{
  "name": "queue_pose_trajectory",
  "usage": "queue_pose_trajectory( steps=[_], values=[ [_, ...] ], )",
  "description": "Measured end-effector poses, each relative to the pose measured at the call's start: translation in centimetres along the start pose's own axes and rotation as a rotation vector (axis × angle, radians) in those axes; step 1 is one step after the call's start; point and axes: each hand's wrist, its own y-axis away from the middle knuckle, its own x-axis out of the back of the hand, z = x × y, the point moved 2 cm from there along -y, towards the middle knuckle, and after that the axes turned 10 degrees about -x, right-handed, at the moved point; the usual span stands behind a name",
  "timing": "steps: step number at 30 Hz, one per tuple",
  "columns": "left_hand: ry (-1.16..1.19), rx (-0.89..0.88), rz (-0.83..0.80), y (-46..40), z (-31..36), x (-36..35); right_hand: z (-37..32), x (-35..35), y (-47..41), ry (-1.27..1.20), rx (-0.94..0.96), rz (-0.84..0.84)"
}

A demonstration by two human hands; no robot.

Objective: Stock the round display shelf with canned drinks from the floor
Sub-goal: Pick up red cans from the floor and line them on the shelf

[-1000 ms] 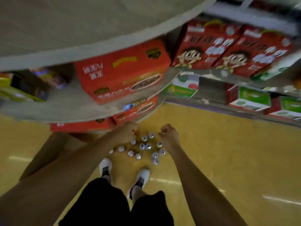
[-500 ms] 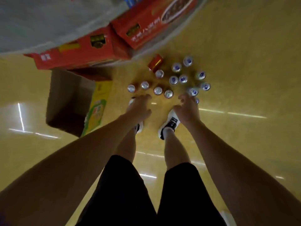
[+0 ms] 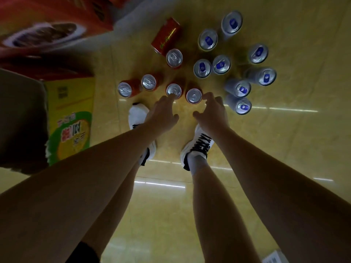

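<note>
Pickup step, not yet closed. Both hands are down over the cans standing on the yellow floor (image 3: 284, 149), just ahead of the person's white shoes (image 3: 197, 147).

Left hand (image 3: 161, 114): fingers extended, tips at the near rim of a red can (image 3: 174, 90) — touching or just about to, can't tell which. Nothing gripped yet. Right hand (image 3: 212, 114): fingers spread & loosely bent, thumb out, beside the next red can (image 3: 194, 95) and between it and the silver-blue cans (image 3: 240, 106). Also holding nothing.

Stock layout: red cans in a loose row on the left side of the cluster, approx. five upright, plus one red can (image 3: 166, 36) lying on its side further out. Silver cans w/ blue tabs fan out to the right, most upright, a few tilted. An open carton (image 3: 72, 120) sits at left. The shelf (image 3: 133, 14) edge shows top left w/ a red box (image 3: 47, 25) on it — blurred.

Next move, as I judge it: each hand wraps one red can round its body, then lifts straight up so neighbours aren't knocked — the cans stand close together. Then up to the shelf.
</note>
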Motion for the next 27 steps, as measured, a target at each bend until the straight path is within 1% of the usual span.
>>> queue_pose_trajectory(
  steps=[3, 8, 11, 15, 18, 22, 27],
  values=[
    [0.011, 0.007, 0.039, -2.1, -1.1, -1.4, 0.6, -1.8, -2.9, 0.048, -0.012, -0.009],
    [-0.024, -0.004, 0.150, -4.1, -2.7, -2.8, 0.2, -5.0, -6.6, 0.054, -0.001, 0.014],
    [-0.015, -0.006, 0.159, -4.6, -3.5, -3.4, -0.5, -6.6, -7.9, 0.086, -0.024, -0.004],
    [-0.031, -0.021, 0.128, -4.2, -4.4, -3.9, -1.0, -7.2, -8.5, 0.091, -0.041, 0.027],
    [-0.051, -0.015, 0.050, -3.2, -4.9, -3.9, -0.9, -6.4, -7.9, 0.121, -0.005, -0.017],
    [-0.044, 0.000, -0.031, -0.9, -4.2, -2.8, -0.6, -4.3, -4.5, 0.103, 0.027, -0.052],
    [-0.088, -0.036, -0.053, 2.8, -1.0, 0.9, -1.5, -0.3, 0.9, 0.066, 0.011, -0.061]
  ],
)
